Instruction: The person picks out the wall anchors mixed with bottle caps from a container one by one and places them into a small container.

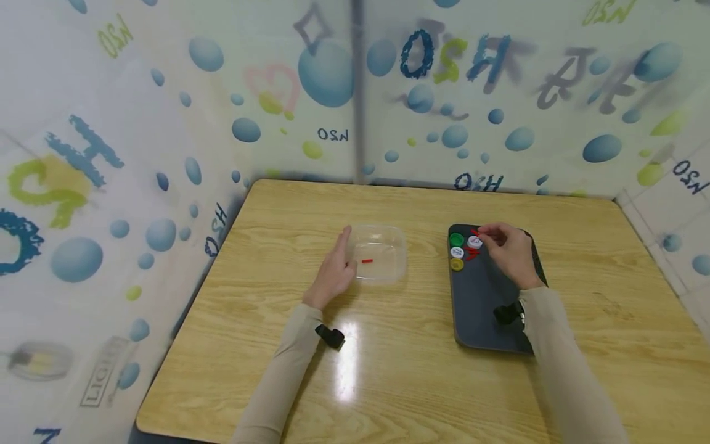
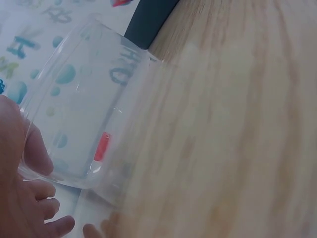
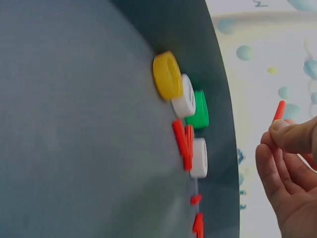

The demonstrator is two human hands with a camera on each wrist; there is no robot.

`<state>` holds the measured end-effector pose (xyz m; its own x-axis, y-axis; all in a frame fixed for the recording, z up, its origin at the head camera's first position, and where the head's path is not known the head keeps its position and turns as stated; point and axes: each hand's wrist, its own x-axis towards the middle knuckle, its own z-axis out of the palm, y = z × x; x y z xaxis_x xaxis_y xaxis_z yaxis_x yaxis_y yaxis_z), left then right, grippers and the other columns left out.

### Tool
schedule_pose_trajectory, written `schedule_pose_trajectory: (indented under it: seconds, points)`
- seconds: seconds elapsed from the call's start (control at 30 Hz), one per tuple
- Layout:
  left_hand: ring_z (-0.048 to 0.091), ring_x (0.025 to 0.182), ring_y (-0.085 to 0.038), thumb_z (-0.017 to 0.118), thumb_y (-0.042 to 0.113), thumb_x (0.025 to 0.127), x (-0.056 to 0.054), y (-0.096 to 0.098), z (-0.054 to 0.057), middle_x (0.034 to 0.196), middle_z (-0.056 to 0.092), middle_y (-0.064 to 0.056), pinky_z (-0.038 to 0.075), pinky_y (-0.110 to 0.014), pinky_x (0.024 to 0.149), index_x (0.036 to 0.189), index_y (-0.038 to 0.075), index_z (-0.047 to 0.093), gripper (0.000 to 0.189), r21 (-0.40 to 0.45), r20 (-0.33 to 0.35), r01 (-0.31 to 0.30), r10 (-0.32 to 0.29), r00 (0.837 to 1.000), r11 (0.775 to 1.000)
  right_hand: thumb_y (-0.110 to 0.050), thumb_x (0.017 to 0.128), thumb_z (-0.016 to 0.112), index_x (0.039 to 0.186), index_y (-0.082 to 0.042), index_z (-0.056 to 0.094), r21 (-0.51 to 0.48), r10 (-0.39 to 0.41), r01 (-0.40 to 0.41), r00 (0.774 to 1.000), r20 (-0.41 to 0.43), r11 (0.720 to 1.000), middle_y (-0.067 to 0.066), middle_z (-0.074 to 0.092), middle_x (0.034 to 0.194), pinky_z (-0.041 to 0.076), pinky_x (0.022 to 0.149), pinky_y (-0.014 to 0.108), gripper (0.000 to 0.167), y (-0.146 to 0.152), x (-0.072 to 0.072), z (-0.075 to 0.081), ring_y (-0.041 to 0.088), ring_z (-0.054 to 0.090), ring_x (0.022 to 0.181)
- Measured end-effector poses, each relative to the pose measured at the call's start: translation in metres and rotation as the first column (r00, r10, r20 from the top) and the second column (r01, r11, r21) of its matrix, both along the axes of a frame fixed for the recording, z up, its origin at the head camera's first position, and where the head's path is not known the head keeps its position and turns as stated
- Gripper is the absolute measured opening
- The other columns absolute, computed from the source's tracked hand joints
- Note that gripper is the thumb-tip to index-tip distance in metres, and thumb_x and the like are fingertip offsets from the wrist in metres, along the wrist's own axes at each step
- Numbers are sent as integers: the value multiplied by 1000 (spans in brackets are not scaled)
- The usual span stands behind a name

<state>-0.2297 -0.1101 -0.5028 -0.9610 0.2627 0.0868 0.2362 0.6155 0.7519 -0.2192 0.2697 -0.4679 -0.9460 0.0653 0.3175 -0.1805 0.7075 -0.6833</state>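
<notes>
My left hand [image 1: 334,271] holds the left side of a clear plastic container [image 1: 396,253]; its thumb and fingers lie about the wall in the left wrist view. One short red stick [image 1: 367,261] lies on the container's floor. Over the far end of a dark tray [image 1: 479,314], my right hand [image 1: 511,250] pinches another red stick [image 3: 279,110] between thumb and fingertips. Below that hand, more red sticks [image 3: 181,139] lie in the tray beside a yellow cap [image 1: 457,264], a green cap [image 1: 456,240] and two white caps [image 1: 457,253].
Container and tray stand apart on a wood-grain table [image 1: 410,333], container left and tray right. Walls printed with blue drops [image 1: 326,74] and letters rise behind and to the left of it. Each wrist wears a black camera [image 1: 330,337].
</notes>
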Motion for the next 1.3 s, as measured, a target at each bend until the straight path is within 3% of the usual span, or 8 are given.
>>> schedule_pose_trajectory:
  seconds: [0.37, 0.67, 1.0, 1.17, 1.27, 1.3]
  points:
    - [15, 157, -27, 47, 9, 95, 0, 0, 3, 170, 14, -15, 17, -44, 127, 164, 9, 10, 78, -19, -4, 16, -16, 1000, 1000, -11, 97, 67, 111, -1, 73, -27, 70, -70, 997, -23, 997, 18, 75, 103, 42, 71, 3, 18, -35, -10, 4, 0, 60, 81]
    - [14, 157, -26, 46, 9, 96, -2, 1, 2, 171, 13, -9, 18, -43, 127, 164, 11, 9, 78, -21, -2, 15, -15, 1000, 1000, -10, 97, 66, 111, 1, 72, -54, 124, -125, 992, -28, 991, 21, 74, 104, 42, 71, 4, 18, -56, -13, 8, 31, 69, 89]
    - [16, 157, -29, 46, 9, 96, 0, -2, 1, 171, 13, -14, 20, -45, 126, 164, 10, 7, 78, -13, -2, 18, -18, 1000, 1000, -7, 96, 67, 109, 0, 73, -28, 207, -208, 978, -37, 978, 18, 75, 101, 42, 71, 7, 16, -84, -17, 14, 29, 71, 88]
    - [13, 157, -28, 46, 8, 95, -2, -1, 2, 170, 13, -15, 17, -43, 127, 164, 8, 8, 79, -26, -16, 22, -23, 1000, 999, -7, 97, 67, 108, -2, 73, -41, 213, -212, 977, 2, 976, 16, 75, 102, 56, 79, 28, 15, -97, -20, 19, 28, 72, 89]
    - [12, 157, -27, 45, 8, 95, -1, -1, 2, 170, 12, -16, 16, -43, 127, 164, 8, 7, 79, -24, -4, 26, -26, 1000, 999, -6, 96, 67, 108, -1, 73, -49, 217, -216, 976, 17, 975, 17, 75, 102, 58, 83, 46, 14, -105, -21, 21, 28, 72, 90]
    - [12, 157, -27, 45, 8, 95, -1, -1, 2, 170, 12, -16, 16, -43, 127, 164, 8, 8, 79, -23, -3, 24, -24, 1000, 999, -6, 96, 68, 108, -1, 73, -50, 221, -220, 975, 18, 974, 17, 75, 103, 59, 84, 46, 14, -108, -22, 21, 28, 72, 91]
